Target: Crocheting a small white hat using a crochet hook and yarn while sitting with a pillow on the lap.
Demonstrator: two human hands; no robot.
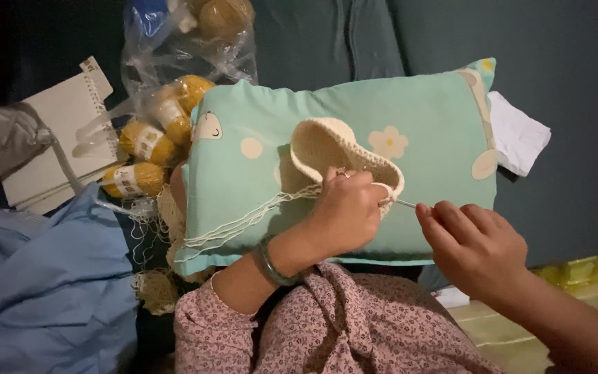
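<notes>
Hands work over a mint pillow (354, 118) on dark upholstery. I see my left hand (344, 211) gripping the cream crochet piece (327, 149), my right hand (475, 246) pinching a hook (405, 203).

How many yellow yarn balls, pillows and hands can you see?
Round yellow yarn balls beside the pillow: 4, for example this one
Mint-green fabric pillow with flower prints: 1
Hands: 2, the left hand holding the cream crocheted piece, the right hand pinching a thin metal crochet hook
Total: 7
</notes>
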